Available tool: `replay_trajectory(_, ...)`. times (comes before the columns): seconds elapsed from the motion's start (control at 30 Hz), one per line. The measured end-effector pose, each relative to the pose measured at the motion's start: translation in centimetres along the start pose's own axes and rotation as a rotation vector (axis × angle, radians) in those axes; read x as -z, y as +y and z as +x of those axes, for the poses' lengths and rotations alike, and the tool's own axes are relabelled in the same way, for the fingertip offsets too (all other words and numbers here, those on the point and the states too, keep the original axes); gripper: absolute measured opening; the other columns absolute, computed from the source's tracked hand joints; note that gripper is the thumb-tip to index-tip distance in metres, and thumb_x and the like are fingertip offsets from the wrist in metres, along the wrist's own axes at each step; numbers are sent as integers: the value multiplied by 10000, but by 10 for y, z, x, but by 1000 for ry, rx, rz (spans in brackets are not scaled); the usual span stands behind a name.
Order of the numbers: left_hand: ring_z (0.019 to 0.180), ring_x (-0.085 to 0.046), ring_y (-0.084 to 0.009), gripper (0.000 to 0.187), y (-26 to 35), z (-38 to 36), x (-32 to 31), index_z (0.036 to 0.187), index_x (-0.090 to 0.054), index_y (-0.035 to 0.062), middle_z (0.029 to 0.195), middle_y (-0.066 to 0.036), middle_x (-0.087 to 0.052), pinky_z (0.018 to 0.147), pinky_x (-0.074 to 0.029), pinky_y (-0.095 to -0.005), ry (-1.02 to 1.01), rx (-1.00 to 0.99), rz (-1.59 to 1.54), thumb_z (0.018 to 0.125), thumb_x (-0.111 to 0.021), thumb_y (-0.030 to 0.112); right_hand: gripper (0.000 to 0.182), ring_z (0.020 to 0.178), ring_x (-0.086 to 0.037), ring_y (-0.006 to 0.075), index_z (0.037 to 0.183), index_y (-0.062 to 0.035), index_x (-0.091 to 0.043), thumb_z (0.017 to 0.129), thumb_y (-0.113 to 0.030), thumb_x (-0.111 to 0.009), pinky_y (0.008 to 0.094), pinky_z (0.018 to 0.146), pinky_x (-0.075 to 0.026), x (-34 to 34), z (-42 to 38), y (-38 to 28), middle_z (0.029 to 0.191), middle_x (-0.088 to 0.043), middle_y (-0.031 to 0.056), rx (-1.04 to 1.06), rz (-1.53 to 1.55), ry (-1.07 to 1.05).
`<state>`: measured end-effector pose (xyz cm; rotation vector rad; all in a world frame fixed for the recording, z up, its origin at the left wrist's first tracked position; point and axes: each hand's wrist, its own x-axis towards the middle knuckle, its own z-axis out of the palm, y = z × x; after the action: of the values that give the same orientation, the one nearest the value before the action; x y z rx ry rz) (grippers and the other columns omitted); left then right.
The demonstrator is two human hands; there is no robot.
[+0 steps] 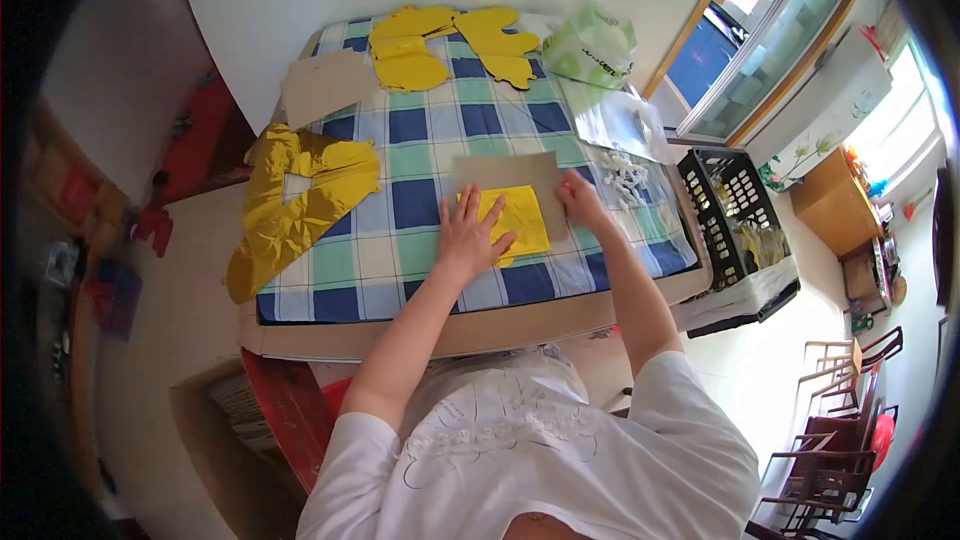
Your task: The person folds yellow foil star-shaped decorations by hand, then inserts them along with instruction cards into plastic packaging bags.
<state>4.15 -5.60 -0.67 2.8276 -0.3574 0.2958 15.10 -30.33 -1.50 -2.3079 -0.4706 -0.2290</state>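
My left hand [470, 237] lies flat with its fingers spread over the left part of a yellow sheet [522, 220]. Under that sheet is a grey-brown cardboard piece [510, 169], showing along the back and right side. My right hand [583, 202] is closed at the cardboard's right edge; what its fingers hold, if anything, is hidden. To the left, a crumpled shiny gold foil sheet [290, 225] with a hole in it hangs over the table's edge.
Yellow cut-out shapes [410, 62] and another cardboard piece [325, 87] lie farther back on the checked tablecloth [412, 165]. At the right are a green-white plastic bag [592, 48], clear plastic sheets [625, 123], white scraps [625, 178] and a black crate [715, 195] beside the table.
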Motion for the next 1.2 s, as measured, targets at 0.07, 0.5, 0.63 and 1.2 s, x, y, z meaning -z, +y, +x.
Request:
replay_trajectory(0.07, 1430, -173, -317, 661, 0, 1, 3, 1442, -376, 228, 1523, -179, -234, 1133, -95, -558, 5, 14, 0, 896, -441, 596, 114, 750, -629, 370, 950, -33, -517, 884, -114, -562, 401, 657, -490, 3, -5, -33, 787, -624, 193, -27, 39, -177)
replay_trajectory(0.5, 1439, -141, -303, 654, -13, 16, 6, 1440, -375, 230, 1531, -159, -221, 1143, -102, -538, -68, 11, -37, 897, -450, 585, 116, 679, -611, 189, 899, -27, -508, 871, -110, -585, 346, 612, -503, 26, 11, -45, 717, -573, 101, -221, 144, -510)
replay_trajectory(0.63, 1438, -144, -306, 648, -8, 16, 3, 1444, -366, 227, 1534, -160, -214, 1142, -108, -538, -67, 36, -4, 903, -451, 572, 186, 811, -644, 290, 967, -37, -543, 857, -172, -608, 415, 700, -526, 15, 6, -55, 876, -625, 129, -7, -339, -23)
replay_trajectory(1.2, 1437, -176, -184, 677, -47, -4, 16, 1489, -220, 116, 1548, -65, -227, 1122, -40, -606, -97, 150, 65, 966, -313, 535, 447, 1349, -344, 303, 1351, -62, -453, 937, -226, -478, 461, 1101, -275, -62, -26, -78, 1429, -413, 151, 175, -408, 25)
